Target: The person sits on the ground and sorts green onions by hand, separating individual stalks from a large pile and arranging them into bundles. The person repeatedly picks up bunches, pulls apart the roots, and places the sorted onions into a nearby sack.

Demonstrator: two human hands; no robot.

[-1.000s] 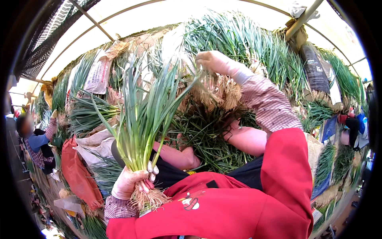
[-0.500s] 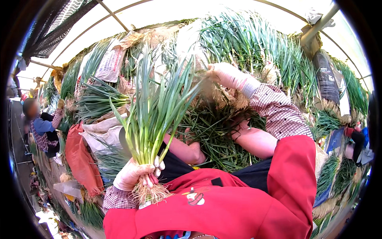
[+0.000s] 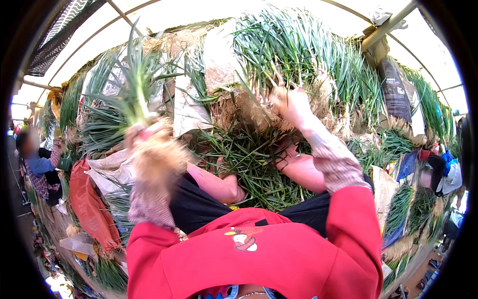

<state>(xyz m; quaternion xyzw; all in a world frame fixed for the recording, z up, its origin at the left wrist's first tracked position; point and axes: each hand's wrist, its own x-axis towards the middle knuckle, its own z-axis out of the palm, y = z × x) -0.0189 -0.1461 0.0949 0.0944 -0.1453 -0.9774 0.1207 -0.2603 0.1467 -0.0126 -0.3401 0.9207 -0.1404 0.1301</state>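
Observation:
A bunch of green onions [image 3: 141, 102] is held upright at the left, its pale roots [image 3: 162, 158] hanging toward me and smeared by motion. My left hand [image 3: 146, 130], in a pale glove, is closed round its reddish-white bulb end. At the far pile of green onions [image 3: 294, 47], my right hand [image 3: 293, 107], also gloved, has its fingers closed at the stalk bases, just above the brown roots. Its fingertips are partly blurred among the stalks.
Loose green leaves [image 3: 254, 169] are heaped between my bare legs. To the left lie a red sack [image 3: 89, 204], a whitish sack [image 3: 112, 172] and more green onions [image 3: 102, 127]. Another person [image 3: 42, 167] works at the far left. A dark bag [image 3: 395, 89] stands at the back right.
My left hand has lifted the bunch away from my lap, up and to the left. My right hand has moved from the pile's left edge to the stalk bases and closed there.

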